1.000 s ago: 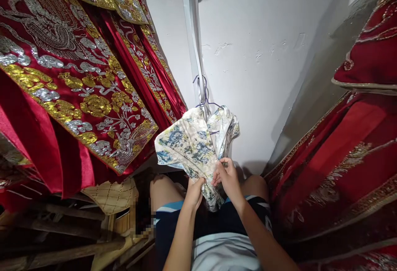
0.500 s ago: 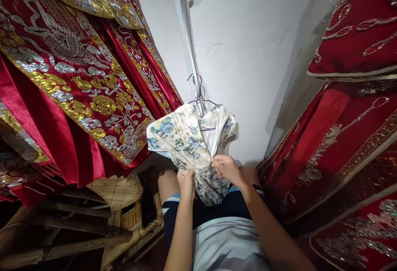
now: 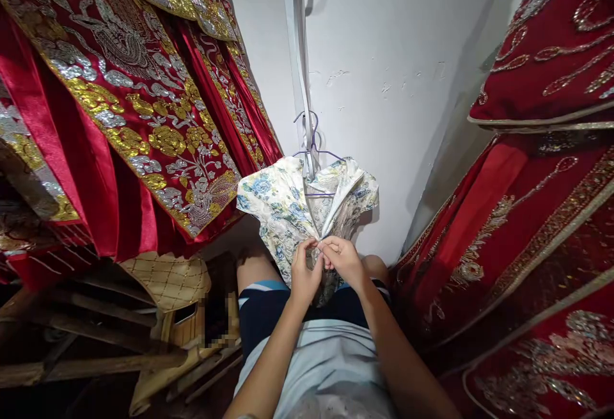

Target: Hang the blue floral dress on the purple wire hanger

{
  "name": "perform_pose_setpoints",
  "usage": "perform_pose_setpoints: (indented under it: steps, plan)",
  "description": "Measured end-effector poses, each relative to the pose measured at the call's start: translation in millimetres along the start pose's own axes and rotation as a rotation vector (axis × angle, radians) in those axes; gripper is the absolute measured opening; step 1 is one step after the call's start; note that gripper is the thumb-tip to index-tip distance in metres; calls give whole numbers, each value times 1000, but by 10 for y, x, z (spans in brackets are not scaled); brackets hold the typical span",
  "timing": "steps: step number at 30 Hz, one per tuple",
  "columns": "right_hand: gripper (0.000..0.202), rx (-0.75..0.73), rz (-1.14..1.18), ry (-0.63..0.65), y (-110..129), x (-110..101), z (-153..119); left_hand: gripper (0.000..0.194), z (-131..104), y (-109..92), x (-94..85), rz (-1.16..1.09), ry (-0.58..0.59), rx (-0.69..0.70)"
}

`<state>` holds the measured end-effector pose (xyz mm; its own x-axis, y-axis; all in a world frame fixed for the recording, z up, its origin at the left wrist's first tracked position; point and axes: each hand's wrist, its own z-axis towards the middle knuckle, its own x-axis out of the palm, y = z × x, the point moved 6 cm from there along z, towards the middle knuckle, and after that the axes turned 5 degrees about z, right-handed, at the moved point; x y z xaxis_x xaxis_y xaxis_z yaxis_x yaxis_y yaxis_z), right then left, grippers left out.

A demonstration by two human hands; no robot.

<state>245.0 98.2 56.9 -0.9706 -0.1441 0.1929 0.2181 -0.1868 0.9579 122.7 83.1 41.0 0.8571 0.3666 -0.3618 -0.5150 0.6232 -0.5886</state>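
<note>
A white garment with blue and yellow flowers [image 3: 283,195] hangs on a thin purple hanger [image 3: 330,152] in front of the wall. Its V-shaped neckline lies open, and the hanger's lower bar shows through it. At the bottom of the V, my left hand [image 3: 306,272] pinches the front edge of the cloth. Close against it, my right hand [image 3: 343,260] grips the other edge, fingertips of both hands meeting. The garment's lower part is partly hidden behind my hands.
Pale straps [image 3: 295,41] run down the white wall [image 3: 384,35] to the hanger. Red embroidered cloth [image 3: 167,141] hangs at left, more red beaded cloth [image 3: 518,214] at right. Wooden bars [image 3: 105,368] stand at lower left.
My left hand has moved up and right from the garment's lower side to meet my right hand at the neckline's bottom. The garment now hangs straighter and its right sleeve is more spread.
</note>
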Motion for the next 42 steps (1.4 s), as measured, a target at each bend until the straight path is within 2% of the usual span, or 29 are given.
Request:
perform_pose_setpoints:
  steps: [2,3,6,9,12,14,17,21,25,28,31,34,37,38,39,41,42]
  plan:
    - [23,1,-15,27,-2,0,30,14,60,35,27,-18,15,-24]
    - [24,-2,-26,37,6,-3,54,11,81,46,22,-10,6,-28]
    - [25,-16,-48,82,58,9,131,9,111,62,-6,8,-41,-63]
    - [24,-11,-32,118,103,45,158,22,133,51,8,-8,-53,-109]
    - [24,-1,-12,103,117,69,152,13,190,29,24,-24,-38,-116]
    - [23,20,7,75,113,70,166,4,236,8,10,-2,-19,-97]
    - [22,59,56,2,147,37,258,16,281,-36,3,69,78,-39]
    - [22,-14,83,-37,412,8,569,18,278,-30,27,148,211,-20]
    - [21,-61,67,-67,780,23,1052,17,270,8,30,160,211,-28]
    - [14,-67,130,-149,1018,37,1347,17,221,24,78,200,229,-38]
    - [13,-135,151,-166,1193,73,1451,14,124,34,183,243,276,-61]
    - [12,-180,149,-127,1240,81,1405,11,112,3,277,156,332,-94]
    - [11,-208,158,-102,1233,20,1309,12,377,-205,216,-40,349,-59]
    - [11,-215,161,-96,1235,-7,1278,14,547,-310,129,-86,304,-27]
    - [11,-224,161,-89,1243,-31,1249,15,753,-424,1,-104,212,20]
    - [10,-249,155,-71,1275,-62,1201,20,1197,-646,-258,-94,31,146]
    - [10,-265,149,-58,1298,-64,1184,25,1411,-724,-347,-56,-20,195]
